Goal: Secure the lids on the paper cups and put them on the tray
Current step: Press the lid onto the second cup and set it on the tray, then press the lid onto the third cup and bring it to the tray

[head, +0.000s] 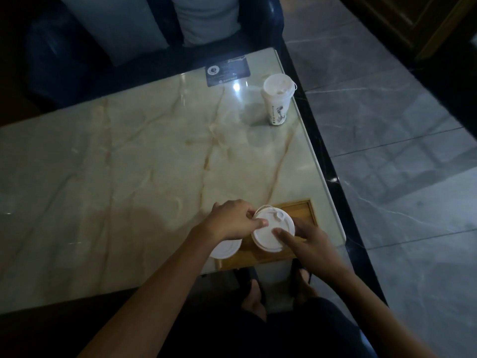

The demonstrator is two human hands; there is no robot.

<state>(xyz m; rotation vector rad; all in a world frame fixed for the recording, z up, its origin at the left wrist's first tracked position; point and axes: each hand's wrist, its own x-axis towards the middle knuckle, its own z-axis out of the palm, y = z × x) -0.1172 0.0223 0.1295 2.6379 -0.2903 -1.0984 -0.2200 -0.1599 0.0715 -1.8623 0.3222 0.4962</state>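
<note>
A wooden tray lies at the table's near right corner. On it stands a paper cup with a white lid. My left hand holds the lid's left rim, thumb and fingers curled on its edge. My right hand comes from the right, its fingers pressing on the lid's top. A second lidded cup stands just left, partly hidden under my left wrist. A third paper cup, printed and with a white lid on top, stands far off near the table's right edge.
The marble table ends at a dark rim on the right, with grey floor tiles beyond. A black card lies at the far edge. A dark sofa with pale cushions stands behind the table. My feet show below the near edge.
</note>
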